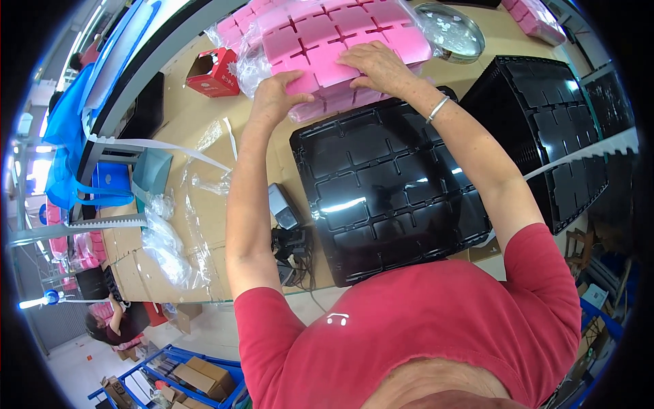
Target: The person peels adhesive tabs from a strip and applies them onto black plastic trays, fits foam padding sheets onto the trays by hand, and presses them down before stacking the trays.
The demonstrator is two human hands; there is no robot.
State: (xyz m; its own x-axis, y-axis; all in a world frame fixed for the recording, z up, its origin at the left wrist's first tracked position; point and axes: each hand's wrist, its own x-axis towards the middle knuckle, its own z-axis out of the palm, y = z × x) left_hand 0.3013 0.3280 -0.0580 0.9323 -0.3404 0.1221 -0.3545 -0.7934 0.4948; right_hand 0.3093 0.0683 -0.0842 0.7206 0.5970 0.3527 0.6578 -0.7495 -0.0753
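At the far side of the table lies a stack of pink foam sheets (327, 44) with cross-shaped slits, partly in clear plastic. My left hand (272, 99) holds the near left corner of the top sheet, fingers above and thumb lower at the edge. Along the same near edge, my right hand (381, 68) lays its fingers on top of the sheet, with the thumb at its front. Below my hands, close to my body, sits a black plastic tray (388, 184) with a grid of compartments.
More black trays (552, 123) stand stacked at the right. A round metal tin (453, 34) with white bits is behind them. A red box (212, 73), crumpled clear plastic (163, 249) and a small grey device (283, 206) with cables lie leftward. White toothed strips (579, 155) cross both sides.
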